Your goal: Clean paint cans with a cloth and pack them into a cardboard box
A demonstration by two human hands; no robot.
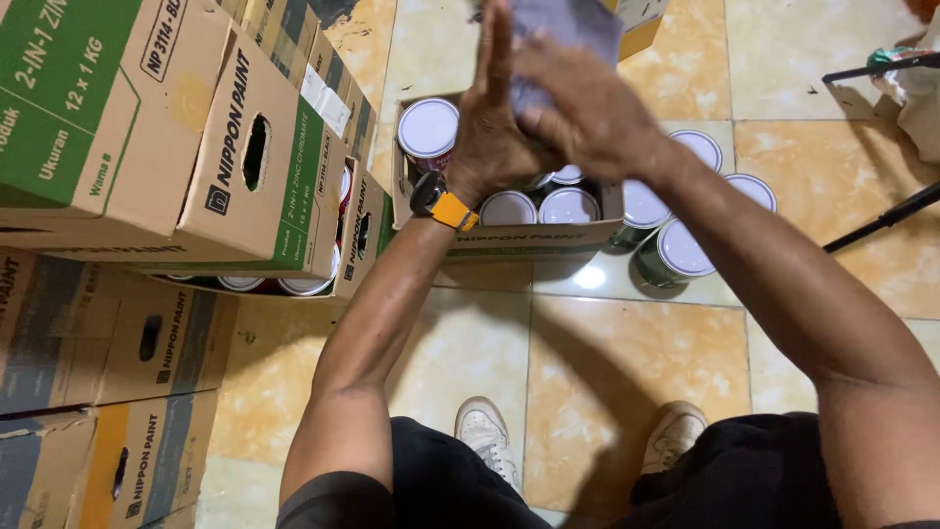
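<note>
— What is in the hands?

— A grey cloth (563, 29), pressed between both palms up near the top edge of the view. The left hand (494, 122) stands flat and upright against it, its fingers (497, 44) stretched straight. The right hand (587, 113) lies over the cloth from the other side, fingers curled around it. A dark watch on an orange strap (443, 204) sits on the left wrist.

— And under the hands?

— An open cardboard box (509, 240) on the floor, holding paint tins with pale lids (428, 127). Four more tins (676, 253) stand loose on the tiles, just beside the box's right wall.

— How much room is there to move?

— The left side is crowded: stacked cartons (147, 127) fill it from the top corner down to the bottom edge, the nearest carton touching the open box. Between the box and the person's white shoes (487, 436) the floor is open, and so is the stretch to the right of the loose tins, up to a thin black bar (886, 220) slanting in from the right edge.

— The floor itself?

— Glossy tiles (627, 362), mottled yellow and pale cream, with light glinting near the tins.
</note>
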